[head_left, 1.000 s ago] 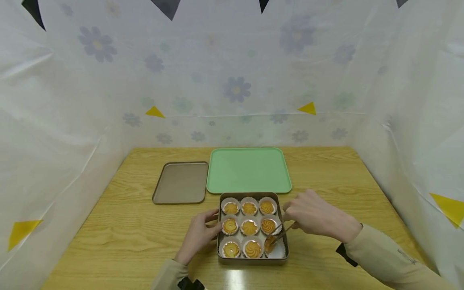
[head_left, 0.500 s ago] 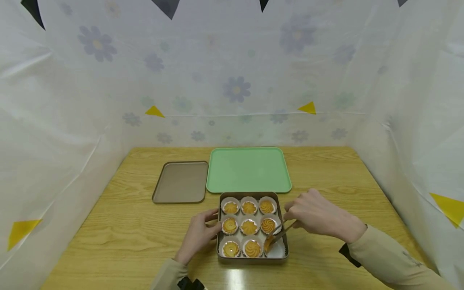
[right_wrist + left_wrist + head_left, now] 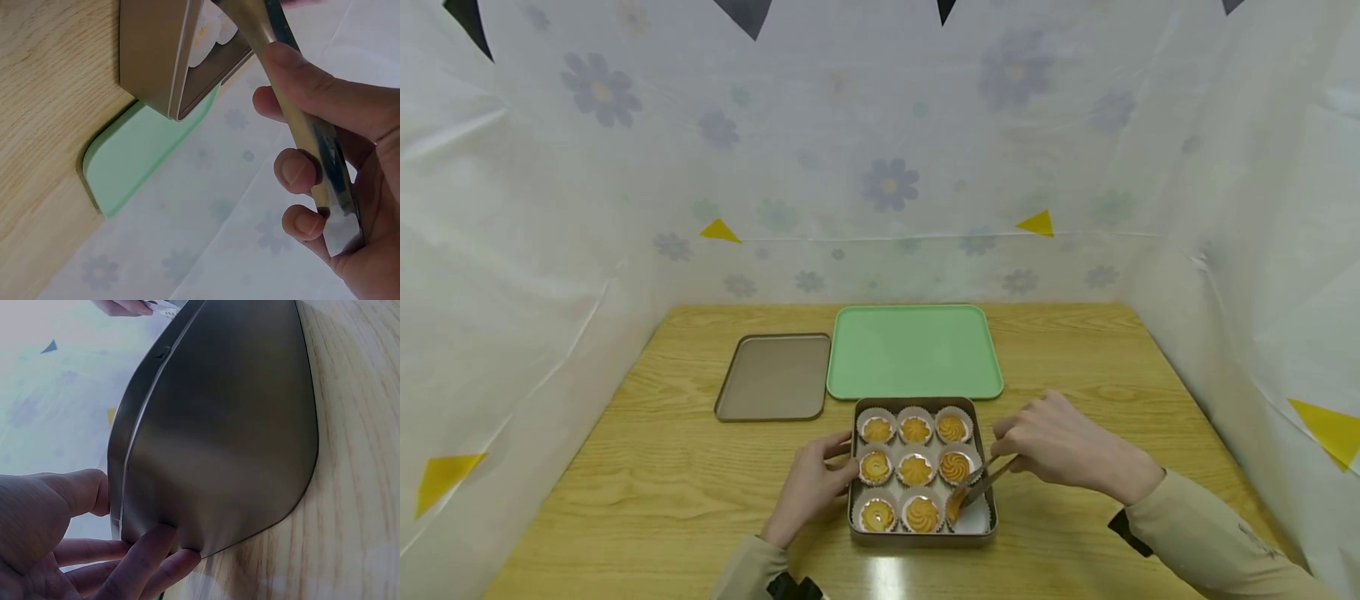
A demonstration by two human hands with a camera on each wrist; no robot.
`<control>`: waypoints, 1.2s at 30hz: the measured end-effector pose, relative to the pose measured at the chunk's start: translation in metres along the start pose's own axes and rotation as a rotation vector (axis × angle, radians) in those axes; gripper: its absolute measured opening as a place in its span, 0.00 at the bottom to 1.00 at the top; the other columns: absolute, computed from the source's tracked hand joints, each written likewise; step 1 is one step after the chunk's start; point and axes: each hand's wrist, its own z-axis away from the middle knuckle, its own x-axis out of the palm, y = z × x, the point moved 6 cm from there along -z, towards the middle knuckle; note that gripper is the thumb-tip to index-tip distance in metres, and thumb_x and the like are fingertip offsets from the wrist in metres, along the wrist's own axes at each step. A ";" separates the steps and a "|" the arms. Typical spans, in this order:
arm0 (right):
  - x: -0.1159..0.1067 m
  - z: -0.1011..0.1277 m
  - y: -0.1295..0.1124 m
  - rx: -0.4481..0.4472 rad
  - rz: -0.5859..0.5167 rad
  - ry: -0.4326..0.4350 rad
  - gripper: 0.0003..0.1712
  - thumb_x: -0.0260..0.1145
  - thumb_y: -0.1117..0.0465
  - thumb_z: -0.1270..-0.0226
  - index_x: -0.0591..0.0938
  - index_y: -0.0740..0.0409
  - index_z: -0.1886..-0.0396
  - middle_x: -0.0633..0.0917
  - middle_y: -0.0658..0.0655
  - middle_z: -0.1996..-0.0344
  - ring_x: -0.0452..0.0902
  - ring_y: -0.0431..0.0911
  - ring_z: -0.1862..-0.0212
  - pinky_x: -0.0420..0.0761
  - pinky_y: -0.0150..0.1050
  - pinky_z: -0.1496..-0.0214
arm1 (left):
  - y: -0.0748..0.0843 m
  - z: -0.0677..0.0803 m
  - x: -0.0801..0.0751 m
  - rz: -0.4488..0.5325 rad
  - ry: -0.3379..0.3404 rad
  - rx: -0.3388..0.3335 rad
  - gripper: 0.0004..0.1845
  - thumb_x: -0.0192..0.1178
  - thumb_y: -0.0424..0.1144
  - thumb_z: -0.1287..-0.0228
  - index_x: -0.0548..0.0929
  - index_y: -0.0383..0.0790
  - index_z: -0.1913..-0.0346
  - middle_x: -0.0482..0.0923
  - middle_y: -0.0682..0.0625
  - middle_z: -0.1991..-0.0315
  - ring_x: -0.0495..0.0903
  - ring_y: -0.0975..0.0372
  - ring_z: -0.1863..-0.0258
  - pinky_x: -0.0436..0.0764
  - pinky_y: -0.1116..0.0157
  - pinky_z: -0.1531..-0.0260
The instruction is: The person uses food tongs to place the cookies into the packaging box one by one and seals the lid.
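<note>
A deep bronze-coloured baking tin [image 3: 925,540] holds rows of golden swirled pastries [image 3: 915,471] in white paper cups. At the tin's left side is my left hand [image 3: 812,479]; in the left wrist view its thumb meets the rim and its fingertips bear on the outer wall. My right hand [image 3: 1048,442] grips metal tongs [image 3: 991,481], whose tips reach into the near right corner. Between those tips a swirled pastry [image 3: 956,503] stands tilted, over a white paper cup [image 3: 976,517]. In the right wrist view, fingers and thumb wrap round the tongs' arms, bend towards the palm.
Behind the tin lies a green tray [image 3: 916,354], close to its far rim. A shallow brown tray [image 3: 775,379] lies to the left, beside the green one. White flowered sheeting [image 3: 887,150] surrounds the wooden table [image 3: 700,500].
My right hand has drawn slightly to the right and the tongs' visible tips have shifted a little; the pastry between them is tilted more steeply. My left hand and the tin stay put.
</note>
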 end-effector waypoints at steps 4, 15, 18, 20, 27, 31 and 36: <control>0.002 0.002 0.001 -0.001 -0.006 0.007 0.14 0.82 0.52 0.62 0.86 0.36 0.74 0.75 0.37 0.81 0.64 0.32 0.84 0.49 0.25 0.83 | 0.000 0.000 0.000 0.002 0.001 -0.002 0.28 0.61 0.30 0.37 0.74 0.26 0.34 0.79 0.26 0.43 0.89 0.44 0.58 0.91 0.68 0.67; 0.002 0.007 0.002 -0.010 -0.026 0.021 0.13 0.82 0.53 0.61 0.87 0.37 0.73 0.74 0.37 0.81 0.64 0.31 0.84 0.49 0.24 0.83 | -0.001 -0.001 -0.001 0.006 0.013 -0.005 0.28 0.62 0.30 0.38 0.74 0.26 0.34 0.80 0.25 0.43 0.90 0.45 0.59 0.91 0.68 0.68; 0.001 0.006 0.003 -0.014 -0.038 0.040 0.14 0.82 0.55 0.60 0.87 0.37 0.72 0.74 0.38 0.81 0.62 0.29 0.83 0.47 0.24 0.82 | -0.001 -0.001 0.000 0.004 0.010 -0.006 0.28 0.61 0.30 0.38 0.74 0.26 0.34 0.80 0.26 0.43 0.90 0.46 0.59 0.91 0.68 0.68; 0.001 0.007 0.003 -0.017 -0.045 0.050 0.14 0.83 0.56 0.60 0.87 0.37 0.72 0.75 0.38 0.81 0.62 0.29 0.83 0.47 0.23 0.82 | -0.001 0.000 0.000 0.003 0.009 -0.007 0.28 0.61 0.30 0.38 0.74 0.26 0.34 0.80 0.26 0.43 0.90 0.46 0.59 0.91 0.68 0.68; 0.004 0.009 0.003 -0.005 -0.066 0.053 0.15 0.83 0.56 0.61 0.88 0.38 0.70 0.75 0.38 0.80 0.66 0.29 0.82 0.48 0.22 0.82 | 0.000 0.000 0.000 0.004 0.011 -0.008 0.28 0.61 0.30 0.38 0.74 0.27 0.34 0.80 0.26 0.43 0.90 0.45 0.58 0.91 0.68 0.67; 0.005 0.011 0.004 0.011 -0.082 0.035 0.16 0.83 0.56 0.62 0.89 0.38 0.69 0.76 0.38 0.80 0.69 0.30 0.82 0.49 0.22 0.82 | 0.000 0.000 0.000 -0.007 0.016 -0.008 0.28 0.62 0.30 0.39 0.75 0.27 0.34 0.80 0.26 0.43 0.90 0.45 0.58 0.91 0.68 0.68; 0.002 0.010 0.005 0.027 -0.101 0.004 0.18 0.83 0.55 0.62 0.91 0.39 0.65 0.80 0.38 0.77 0.71 0.30 0.81 0.53 0.22 0.84 | 0.000 0.000 -0.001 -0.003 0.017 -0.009 0.28 0.61 0.29 0.39 0.74 0.26 0.34 0.80 0.25 0.44 0.89 0.44 0.58 0.91 0.68 0.68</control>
